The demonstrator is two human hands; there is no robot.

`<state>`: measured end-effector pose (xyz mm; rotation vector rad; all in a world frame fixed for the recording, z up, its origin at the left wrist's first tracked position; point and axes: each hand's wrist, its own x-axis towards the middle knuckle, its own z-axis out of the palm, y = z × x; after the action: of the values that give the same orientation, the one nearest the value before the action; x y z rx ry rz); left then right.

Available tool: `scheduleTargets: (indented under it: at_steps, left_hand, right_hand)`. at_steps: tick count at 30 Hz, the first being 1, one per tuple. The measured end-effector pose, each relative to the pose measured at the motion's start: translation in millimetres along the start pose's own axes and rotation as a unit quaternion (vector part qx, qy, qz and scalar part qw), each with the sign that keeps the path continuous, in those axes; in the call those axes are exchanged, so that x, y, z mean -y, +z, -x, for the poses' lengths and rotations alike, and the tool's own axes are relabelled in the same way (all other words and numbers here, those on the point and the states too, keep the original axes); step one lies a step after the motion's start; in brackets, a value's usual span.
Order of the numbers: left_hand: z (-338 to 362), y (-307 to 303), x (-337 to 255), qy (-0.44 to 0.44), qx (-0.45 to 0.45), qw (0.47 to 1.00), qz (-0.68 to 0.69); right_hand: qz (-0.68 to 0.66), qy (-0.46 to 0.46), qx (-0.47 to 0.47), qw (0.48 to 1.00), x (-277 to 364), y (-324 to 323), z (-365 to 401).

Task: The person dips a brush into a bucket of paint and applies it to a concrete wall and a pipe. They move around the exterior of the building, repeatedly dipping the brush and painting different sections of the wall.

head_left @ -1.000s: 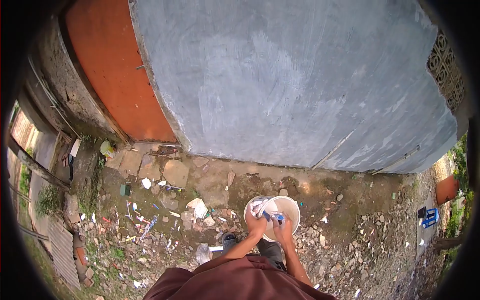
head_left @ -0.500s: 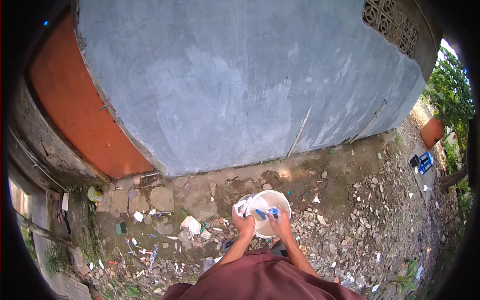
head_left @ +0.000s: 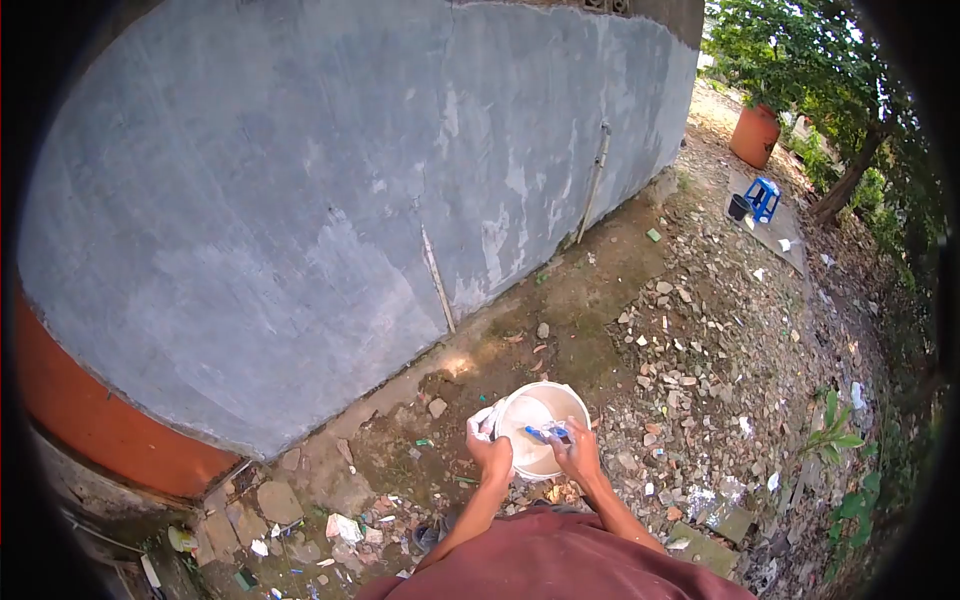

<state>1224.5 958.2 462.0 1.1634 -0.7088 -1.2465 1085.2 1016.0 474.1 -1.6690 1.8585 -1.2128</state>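
Observation:
A white bucket [head_left: 581, 398] is in front of my body, with pale liquid or residue inside. My left hand [head_left: 488, 450] is closed on its left rim, and white smears show on the fingers. Over the bucket's right side, my right hand [head_left: 578, 452] closes around a small blue-handled tool [head_left: 544, 433]. The tool points left across the bucket's opening; I cannot tell what kind it is.
A patchy grey plastered wall [head_left: 300, 220] rises ahead, with a pipe [head_left: 437, 280] along it. Rubble [head_left: 690, 370] and litter cover the ground. To the right are a blue stool [head_left: 762, 200], a dark pot [head_left: 739, 207] and an orange drum [head_left: 755, 136]. An orange door [head_left: 120, 430] is at left.
My view has turned right, bringing the stool and drum further in and pushing the orange door down left. The bucket stays in my hands; the blue tool now lies flatter across its opening.

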Motion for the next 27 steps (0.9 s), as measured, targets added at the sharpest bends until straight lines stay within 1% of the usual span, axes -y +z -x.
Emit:
scheduleTargets:
  at_steps: [2,3,4,5,6,7,8,10,11,12,14,15,16,17,18,19,20,22,23,24,26,27]
  left_hand:
    - [6,45,11,-0.009,0.013,1.000,0.023]
    - [10,64,16,-0.029,0.031,0.999,0.008]
    - [14,81,21,-0.048,0.048,0.998,-0.008]
    - [15,98,25,-0.032,0.064,0.997,-0.041]
    - [14,116,29,-0.029,0.070,0.996,-0.040]
    - [14,133,29,-0.052,0.072,0.996,-0.025]
    - [12,149,31,-0.076,0.077,0.994,-0.012]
    - [6,182,38,-0.079,0.085,0.993,-0.018]
    - [4,198,41,-0.078,0.093,0.992,-0.027]
    - [1,216,43,-0.078,0.102,0.991,-0.037]
    - [-8,253,60,-0.079,0.135,0.987,-0.037]
    - [-13,275,68,-0.087,0.144,0.985,-0.034]
    - [-18,296,78,-0.096,0.153,0.983,-0.030]
    - [-28,317,96,-0.096,0.150,0.984,-0.019]
    - [-37,337,117,-0.104,0.166,0.980,-0.018]
    - [-44,357,133,-0.092,0.164,0.981,-0.046]
    - [-51,384,148,-0.078,0.160,0.982,-0.070]
    - [-53,443,139,-0.088,0.164,0.981,-0.061]
    - [-54,466,138,-0.100,0.157,0.981,-0.059]
    - [-59,482,140,-0.109,0.150,0.981,-0.061]
    - [-70,518,161,-0.120,0.161,0.975,-0.096]
    - [-71,537,166,-0.107,0.162,0.975,-0.110]
  right_hand:
    - [0.043,-0.003,-0.025,0.999,-23,-42,-6]
    - [0.075,-0.038,-0.070,0.994,-41,-54,-9]
    - [0.077,-0.036,-0.071,0.994,-56,-69,-6]
    - [0.049,-0.017,-0.110,0.993,-57,-88,-9]
    - [0.021,0.001,-0.152,0.988,-57,-106,-14]
    - [-0.025,0.017,-0.174,0.984,-44,-127,-20]
    - [-0.025,0.019,-0.183,0.983,-53,-137,-24]
    - [-0.092,0.079,-0.233,0.965,-72,-157,-29]
    - [-0.158,0.115,-0.251,0.948,-80,-164,-36]
    - [-0.156,0.120,-0.265,0.944,-90,-171,-44]
    - [-0.156,0.165,-0.213,0.951,-114,-189,-63]
    - [-0.157,0.157,-0.196,0.955,-139,-191,-71]
    - [-0.149,0.198,-0.170,0.954,-146,-201,-84]
    - [-0.170,0.220,-0.168,0.946,-163,-203,-95]
    - [-0.189,0.242,-0.163,0.938,-183,-208,-107]
    - [-0.197,0.257,-0.150,0.934,-193,-220,-123]
    - [-0.173,0.262,-0.160,0.936,-197,-236,-139]
    - [-0.160,0.281,-0.160,0.933,-221,-260,-167]
    - [-0.125,0.271,-0.157,0.941,-244,-268,-176]
    - [-0.112,0.277,-0.139,0.944,-247,-284,-192]
    - [-0.102,0.275,-0.141,0.946,-265,-308,-217]
    - [-0.108,0.283,-0.153,0.941,-271,-317,-226]
